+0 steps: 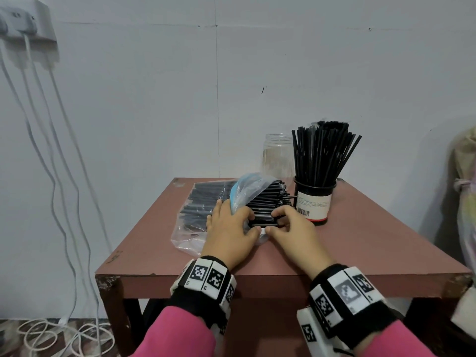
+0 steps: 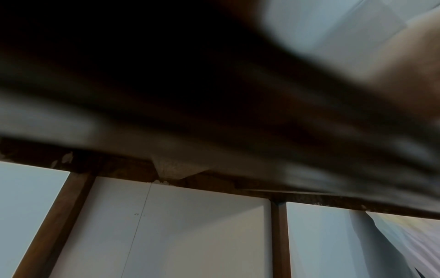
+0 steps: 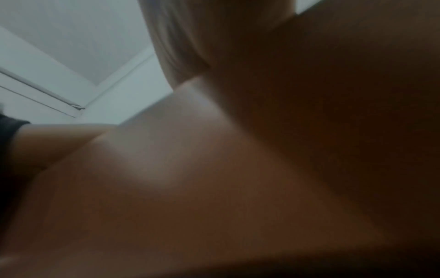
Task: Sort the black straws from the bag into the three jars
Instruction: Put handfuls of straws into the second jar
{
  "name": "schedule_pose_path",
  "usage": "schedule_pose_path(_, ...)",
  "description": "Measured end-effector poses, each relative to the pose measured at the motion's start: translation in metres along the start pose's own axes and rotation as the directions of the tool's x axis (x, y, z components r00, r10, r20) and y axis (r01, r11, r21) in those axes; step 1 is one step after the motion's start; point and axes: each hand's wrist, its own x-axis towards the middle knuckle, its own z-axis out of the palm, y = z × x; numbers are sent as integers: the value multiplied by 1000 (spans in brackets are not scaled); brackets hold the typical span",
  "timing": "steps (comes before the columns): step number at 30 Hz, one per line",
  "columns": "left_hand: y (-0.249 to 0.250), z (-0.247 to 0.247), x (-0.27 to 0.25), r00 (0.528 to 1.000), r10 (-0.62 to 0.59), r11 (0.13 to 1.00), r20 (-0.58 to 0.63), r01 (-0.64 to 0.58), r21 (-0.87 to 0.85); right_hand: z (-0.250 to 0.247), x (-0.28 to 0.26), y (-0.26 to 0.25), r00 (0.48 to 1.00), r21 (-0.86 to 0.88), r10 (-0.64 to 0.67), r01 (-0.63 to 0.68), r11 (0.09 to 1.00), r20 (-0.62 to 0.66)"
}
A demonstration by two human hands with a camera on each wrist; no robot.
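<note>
Black straws (image 1: 268,199) lie in a clear bag (image 1: 185,235) on the table (image 1: 360,240). The left hand (image 1: 229,228) grips the bag's mouth open so the right hand (image 1: 293,228), pinching a few, can pull them out. A full jar (image 1: 314,204) stands near, an empty jar (image 1: 277,155) behind.

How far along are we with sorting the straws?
Done: the labelled jar stands packed with straws. In hand: the left hand holds the bag while the right hand pinches a bundle at its mouth. Left: the clear jar behind looks empty, many straws lie bagged, and a third jar is not in view.
</note>
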Motion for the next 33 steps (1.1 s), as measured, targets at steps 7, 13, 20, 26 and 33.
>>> schedule_pose_path(7, 2, -2, 0, 999, 0, 999, 51, 2, -37, 9, 6, 3, 997, -38, -78, 78, 996, 4)
schedule_pose_path(13, 5, -4, -1, 996, -40, 999, 83, 37, 33, 9, 5, 5, 997, -79, -77, 75, 994, -31)
schedule_pose_path(20, 5, -4, -2, 995, -34, 998, 94, 30, 46, 11, 6, 5, 994, -178, -67, 81, 981, 84)
schedule_pose_path(26, 6, -5, -3, 996, -34, 999, 87, 32, 21, 10, 3, 9, 996, -224, -67, 77, 971, 54)
schedule_pose_path(33, 7, -7, -4, 997, -21, 1000, 70, 22, -14, 10, 4, 11, 999, -41, -9, 11, 999, 47)
